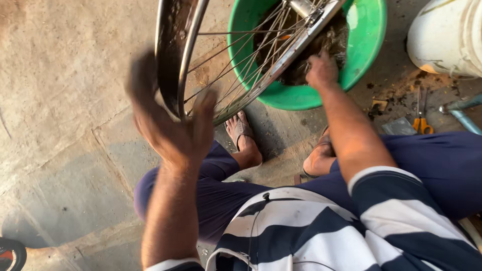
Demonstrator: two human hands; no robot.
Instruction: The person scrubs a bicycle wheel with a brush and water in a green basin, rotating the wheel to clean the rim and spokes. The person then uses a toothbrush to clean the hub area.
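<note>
Two hands at work: my left hand (pixel 170 120), blurred, has fingers spread wide around the tyre (pixel 168 55) on the wheel (pixel 241 55), touching its lower edge. My right hand (pixel 321 70) is curled inside the green basin (pixel 369 35) beside the rim; I cannot tell what it grips. Scissors (pixel 420 120) lie on the floor (pixel 60 100), well apart, near a white bucket (pixel 447 35).
</note>
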